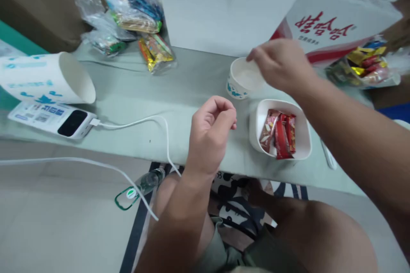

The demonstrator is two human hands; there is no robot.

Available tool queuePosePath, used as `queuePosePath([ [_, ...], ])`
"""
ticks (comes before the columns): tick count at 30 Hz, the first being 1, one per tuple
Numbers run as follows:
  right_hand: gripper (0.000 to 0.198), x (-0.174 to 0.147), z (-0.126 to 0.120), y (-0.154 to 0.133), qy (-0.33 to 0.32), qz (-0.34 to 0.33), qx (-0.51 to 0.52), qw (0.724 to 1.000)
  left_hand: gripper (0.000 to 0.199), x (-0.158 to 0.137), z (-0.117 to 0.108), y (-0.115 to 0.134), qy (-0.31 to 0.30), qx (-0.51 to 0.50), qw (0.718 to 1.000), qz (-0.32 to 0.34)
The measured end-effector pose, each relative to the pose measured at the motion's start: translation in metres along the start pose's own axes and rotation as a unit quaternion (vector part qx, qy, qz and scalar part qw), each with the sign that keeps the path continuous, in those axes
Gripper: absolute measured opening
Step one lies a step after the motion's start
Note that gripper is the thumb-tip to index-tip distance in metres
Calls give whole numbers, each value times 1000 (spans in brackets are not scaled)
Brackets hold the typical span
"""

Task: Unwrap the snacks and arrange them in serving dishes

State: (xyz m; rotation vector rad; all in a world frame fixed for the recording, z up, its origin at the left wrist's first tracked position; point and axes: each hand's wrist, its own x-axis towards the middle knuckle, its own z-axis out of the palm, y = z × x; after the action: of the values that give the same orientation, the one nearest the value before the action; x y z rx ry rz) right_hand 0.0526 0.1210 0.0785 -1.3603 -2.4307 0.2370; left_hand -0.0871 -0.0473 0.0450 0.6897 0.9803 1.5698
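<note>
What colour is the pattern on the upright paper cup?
Blue, on the white paper cup; the head view shows it best.

A pale green table (195,79) carries a small paper cup (238,82) and a squarish white bowl (303,134). Toward its left lie a power bank (75,123), its white cable (167,136) and a golden snack packet (156,53). A white carton (224,8) stands behind.

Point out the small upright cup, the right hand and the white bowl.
Small upright cup (236,87): head view, printed outer wall.
Right hand (283,65): head view, middle of the hand.
White bowl (302,134): head view, bare inner right wall.
</note>
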Motion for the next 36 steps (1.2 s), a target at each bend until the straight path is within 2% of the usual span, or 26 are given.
queuePosePath([
  [2, 33, 12, 2, -29, 41, 15, 3, 999, 11, 2, -6, 2, 24, -29, 999, -5],
  [5, 19, 40, 31, -74, 7, -65, 39, 997, 11, 5, -13, 6, 53, -88, 995, -14],
  [7, 36, 63, 64, -98, -53, -107, 37, 992, 12, 8, -17, 9, 68, -127, 989, -31],
  [9, 63, 87, 100, -117, -137, -92, 15, 986, 15, 11, -20, 10, 82, -160, 982, -64],
  [10, 72, 98, 115, -123, -172, -73, 7, 982, 15, 12, -21, 11, 88, -175, 977, -82],
  [12, 77, 114, 140, -130, -208, -44, 2, 977, 15, 14, -23, 12, 96, -197, 969, -113],
  [14, 72, 124, 155, -132, -213, -36, 0, 976, 15, 15, -23, 12, 102, -211, 963, -131],
  [17, 62, 128, 164, -128, -208, -19, 5, 978, 16, 15, -23, 12, 107, -219, 960, -135],
  [20, 46, 120, 160, -120, -198, -1, 22, 980, 17, 15, -25, 12, 101, -225, 960, -134],
  [22, 39, 107, 151, -113, -190, -13, 34, 981, 18, 15, -28, 13, 99, -224, 962, -123],
  [26, 29, 67, 124, -97, -132, -63, 45, 988, 26, 16, -36, 13, 121, -186, 972, -75],
  [31, 15, 14, 88, -76, -98, -32, 114, 988, 33, 19, -47, 6, 148, -129, 980, 7],
  [34, 14, -22, 63, -65, -21, -4, 174, 984, 25, 21, -48, 2, 197, -129, 971, 30],
  [35, 14, -38, 53, -63, 10, 0, 190, 982, 21, 21, -45, 1, 199, -125, 972, 22],
  [36, 14, -56, 43, -61, 40, 1, 200, 979, 19, 20, -41, -1, 176, -119, 977, 5],
])
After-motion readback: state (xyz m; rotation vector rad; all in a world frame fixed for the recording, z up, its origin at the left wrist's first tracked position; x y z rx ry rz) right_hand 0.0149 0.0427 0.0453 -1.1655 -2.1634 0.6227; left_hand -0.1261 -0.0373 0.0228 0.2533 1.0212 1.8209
